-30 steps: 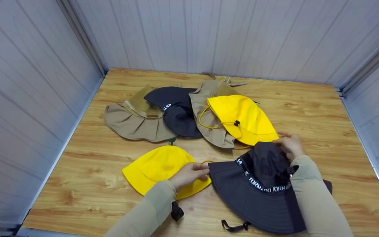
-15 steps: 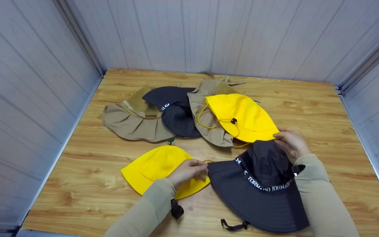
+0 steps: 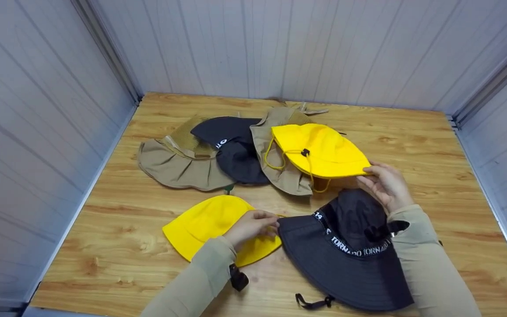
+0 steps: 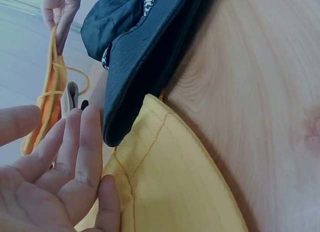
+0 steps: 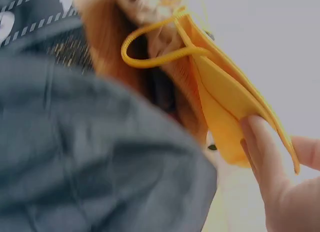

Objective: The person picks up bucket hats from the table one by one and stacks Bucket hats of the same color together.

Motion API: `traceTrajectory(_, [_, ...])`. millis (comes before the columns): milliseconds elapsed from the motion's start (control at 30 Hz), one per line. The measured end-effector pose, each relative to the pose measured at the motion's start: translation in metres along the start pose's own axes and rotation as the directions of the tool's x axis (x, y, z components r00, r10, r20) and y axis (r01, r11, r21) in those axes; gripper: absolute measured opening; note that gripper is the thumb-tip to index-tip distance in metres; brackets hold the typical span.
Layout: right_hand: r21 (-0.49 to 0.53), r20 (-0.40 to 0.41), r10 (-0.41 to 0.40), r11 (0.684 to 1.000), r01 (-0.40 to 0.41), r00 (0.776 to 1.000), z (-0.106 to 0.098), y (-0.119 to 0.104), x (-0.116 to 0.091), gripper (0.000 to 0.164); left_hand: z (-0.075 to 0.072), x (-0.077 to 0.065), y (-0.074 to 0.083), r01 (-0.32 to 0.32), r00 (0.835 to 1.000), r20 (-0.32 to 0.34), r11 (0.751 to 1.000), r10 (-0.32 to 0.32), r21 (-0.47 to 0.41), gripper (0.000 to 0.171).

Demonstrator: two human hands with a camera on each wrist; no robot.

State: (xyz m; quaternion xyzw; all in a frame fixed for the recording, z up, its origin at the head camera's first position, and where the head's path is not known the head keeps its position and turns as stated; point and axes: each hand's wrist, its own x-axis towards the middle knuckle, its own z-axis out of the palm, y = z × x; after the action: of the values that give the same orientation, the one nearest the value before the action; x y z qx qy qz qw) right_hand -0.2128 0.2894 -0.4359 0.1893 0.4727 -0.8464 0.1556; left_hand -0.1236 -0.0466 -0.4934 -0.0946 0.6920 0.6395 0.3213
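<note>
The head camera looks forward and steeply down from the person's side of the bench [image 3: 117, 246], far enough back to take in the left hand [image 3: 253, 226], the right hand [image 3: 387, 185] and the pale back wall [image 3: 262, 48]. The left wrist camera sits close to its own palm and peers past the fingers, tipped sideways so that the bench runs up its right side. The right wrist camera is close too, with its hand at the lower right. All three share the pinched yellow hat [image 3: 321, 152]; head and left wrist also share the lettered dark hat [image 3: 343, 268].
</note>
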Motion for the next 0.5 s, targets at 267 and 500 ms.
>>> traceTrajectory(267, [0.018,0.070,0.003,1.000,-0.005,0.998,0.019,0.006,-0.012,0.075,0.003,-0.003,0.003,-0.011,1.000,-0.028,1.000,0.011,0.025,0.040])
traceTrajectory(500, [-0.102,0.168,0.003,0.995,0.014,0.986,0.033,0.018,-0.021,0.081,0.004,-0.001,0.007,-0.063,0.998,0.019,0.992,0.066,-0.106,0.057])
